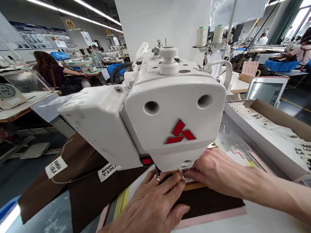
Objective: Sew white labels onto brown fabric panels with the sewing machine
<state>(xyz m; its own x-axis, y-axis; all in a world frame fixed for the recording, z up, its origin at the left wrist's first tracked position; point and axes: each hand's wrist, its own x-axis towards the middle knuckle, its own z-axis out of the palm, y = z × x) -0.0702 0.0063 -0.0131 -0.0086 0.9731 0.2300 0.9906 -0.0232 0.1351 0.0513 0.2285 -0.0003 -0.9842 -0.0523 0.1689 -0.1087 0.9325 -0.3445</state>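
Observation:
Below the head of a white sewing machine (176,98), my left hand (158,202) lies flat with its fingers stretched out, the tips beside a white printed label (188,170). My right hand (220,167) comes from the other side, its fingers closed at the label's right edge. The label rests on a dark brown fabric piece (213,199), close to the needle area, which the machine head partly hides. To the left, more brown fabric (94,196) hangs off the work surface, bearing a label (56,167) and another label (108,172), with a loose thread between them.
A long cardboard box (278,145) full of white labels stands at the right, by a tablet-like screen (267,91). Thread cones (200,37) stand behind the machine. A blue-edged tray (4,218) is at lower left. Co-workers sit at other machines farther back.

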